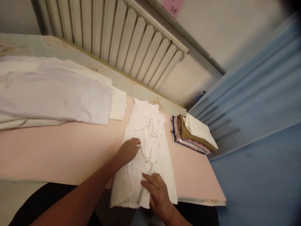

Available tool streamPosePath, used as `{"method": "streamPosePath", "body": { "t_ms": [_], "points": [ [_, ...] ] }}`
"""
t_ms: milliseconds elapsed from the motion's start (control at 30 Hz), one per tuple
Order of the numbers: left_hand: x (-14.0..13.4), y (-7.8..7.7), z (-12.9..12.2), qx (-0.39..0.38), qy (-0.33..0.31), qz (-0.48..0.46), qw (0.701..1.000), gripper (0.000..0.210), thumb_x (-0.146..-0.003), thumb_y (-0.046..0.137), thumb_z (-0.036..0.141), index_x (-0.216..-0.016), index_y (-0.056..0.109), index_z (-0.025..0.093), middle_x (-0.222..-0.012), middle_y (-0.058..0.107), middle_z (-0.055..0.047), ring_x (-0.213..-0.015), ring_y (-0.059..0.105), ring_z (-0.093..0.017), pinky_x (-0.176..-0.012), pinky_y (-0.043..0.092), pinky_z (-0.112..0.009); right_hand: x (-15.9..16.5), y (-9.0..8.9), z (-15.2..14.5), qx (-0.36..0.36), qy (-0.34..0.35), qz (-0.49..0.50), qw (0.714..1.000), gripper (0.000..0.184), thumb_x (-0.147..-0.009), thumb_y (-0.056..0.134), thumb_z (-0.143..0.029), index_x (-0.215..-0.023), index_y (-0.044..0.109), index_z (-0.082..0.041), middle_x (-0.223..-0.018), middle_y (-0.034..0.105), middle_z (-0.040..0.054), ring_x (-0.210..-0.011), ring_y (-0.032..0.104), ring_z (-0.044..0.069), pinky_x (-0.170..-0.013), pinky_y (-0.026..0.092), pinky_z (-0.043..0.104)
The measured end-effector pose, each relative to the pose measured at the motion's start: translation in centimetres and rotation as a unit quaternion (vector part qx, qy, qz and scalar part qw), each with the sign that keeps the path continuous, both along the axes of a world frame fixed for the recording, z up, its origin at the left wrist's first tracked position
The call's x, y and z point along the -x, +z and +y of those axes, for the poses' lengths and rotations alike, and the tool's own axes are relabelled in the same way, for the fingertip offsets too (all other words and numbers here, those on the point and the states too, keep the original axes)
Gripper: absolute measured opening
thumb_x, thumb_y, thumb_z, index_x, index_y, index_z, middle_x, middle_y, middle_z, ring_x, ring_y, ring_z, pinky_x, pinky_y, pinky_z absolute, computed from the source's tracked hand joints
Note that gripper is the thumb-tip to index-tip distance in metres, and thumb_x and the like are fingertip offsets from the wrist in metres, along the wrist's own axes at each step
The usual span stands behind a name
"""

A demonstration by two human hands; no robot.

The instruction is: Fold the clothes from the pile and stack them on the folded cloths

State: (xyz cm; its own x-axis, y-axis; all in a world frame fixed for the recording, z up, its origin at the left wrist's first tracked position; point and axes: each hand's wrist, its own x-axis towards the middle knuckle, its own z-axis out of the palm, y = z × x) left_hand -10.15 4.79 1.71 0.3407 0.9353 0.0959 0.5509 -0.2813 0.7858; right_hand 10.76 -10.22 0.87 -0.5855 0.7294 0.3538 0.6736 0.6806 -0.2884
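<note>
A white garment (162, 157) lies lengthwise on the pink-covered table in front of me, with a gathered knot of ties or ruffles near its upper middle. Its lower end hangs over the front edge. My left hand (129, 150) comes in from the left and pinches a bit of the garment's cloth near its centre. Lower down, my right hand (158, 193) rests on the same garment with its fingers stretched out and slightly apart. Loose folds of cloth run between the two hands.
White and pale lilac clothes (58, 94) lie along the left of the pink table cover (94, 150). A stack of folded clothes (192, 135) sits on the right. Behind the table stands a radiator (136, 40). A blue curtain (258, 125) hangs at the right end.
</note>
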Motion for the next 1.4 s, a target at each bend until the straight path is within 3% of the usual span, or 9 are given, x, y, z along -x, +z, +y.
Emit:
{"method": "streamPosePath", "body": {
  "t_ms": [233, 600, 1400],
  "points": [
    [-0.02, 0.11, -0.10, -0.004, 0.002, -0.001, 1.000, 0.019, -0.085, 0.046, 0.016, -0.095, 0.061, 0.020, -0.098, 0.067, -0.006, -0.091, 0.060, -0.020, -0.083, 0.045, -0.034, 0.23, 0.13, 0.07, 0.025, -0.012, 0.038, 0.999, 0.039, -0.088, 0.038, -0.011, -0.121, 0.056, -0.024, -0.128, 0.060, 0.0087, -0.086, 0.054, 0.022, -0.072, 0.047, 0.041],
    [-0.02, -0.20, 0.00, -0.008, -0.004, 0.002, 1.000, 0.019, -0.084, 0.046, 0.016, -0.096, 0.060, 0.019, -0.098, 0.066, -0.007, -0.092, 0.060, -0.021, -0.083, 0.044, -0.034, 0.10, -0.21, 0.33, 0.049, -0.010, 0.070, 0.996, 0.031, -0.097, 0.036, -0.025, -0.119, 0.057, -0.024, -0.124, 0.061, 0.0103, -0.093, 0.057, 0.024, -0.076, 0.047, 0.042],
    [-0.04, 0.08, -0.10, -0.006, 0.004, 0.010, 1.000, 0.019, -0.084, 0.046, 0.016, -0.095, 0.061, 0.019, -0.099, 0.066, -0.006, -0.092, 0.060, -0.019, -0.083, 0.044, -0.032, 0.49, -0.32, 0.79, 0.040, -0.015, 0.101, 0.994, 0.039, -0.085, 0.045, -0.011, -0.118, 0.057, -0.026, -0.121, 0.064, 0.0075, -0.092, 0.057, 0.024, -0.075, 0.046, 0.042]
  ]
}}
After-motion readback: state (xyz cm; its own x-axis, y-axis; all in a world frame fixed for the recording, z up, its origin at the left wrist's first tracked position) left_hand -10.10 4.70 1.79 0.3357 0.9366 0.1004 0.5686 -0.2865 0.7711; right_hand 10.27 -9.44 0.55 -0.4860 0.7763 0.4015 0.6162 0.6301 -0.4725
